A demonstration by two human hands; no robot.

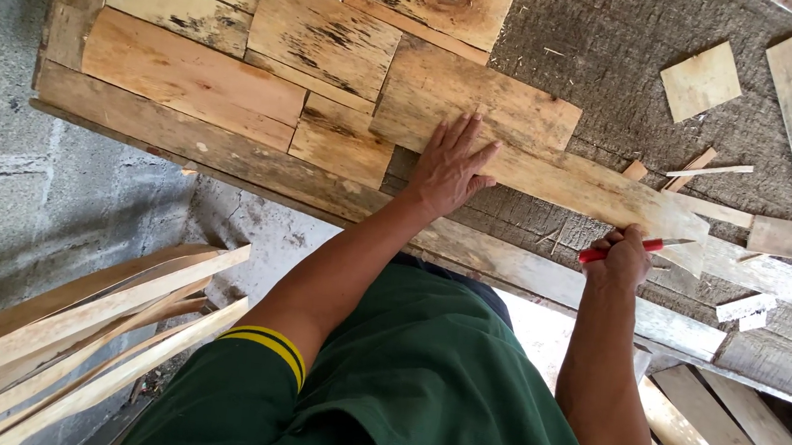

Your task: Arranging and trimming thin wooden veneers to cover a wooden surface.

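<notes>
- The long wooden board [572,176] is lying flat on the rough dark work surface [611,60], running from the middle of the scene out toward the right, and it is sitting between your two hands.
- You are pressing your left hand [449,165] flat on the board's left part, fingers spread and pointing away from you, gripping nothing.
- You are closing your right hand [620,256] around a red pencil [631,246], its tip pointing right and touching the board's near edge by its right end.
- Left of the board, fitted wooden panels [239,47] are lying edge to edge.
- A small square offcut [702,80] and loose strips [711,171] are lying farther right.
- Thin slats [71,337] are leaning at the near left.
</notes>
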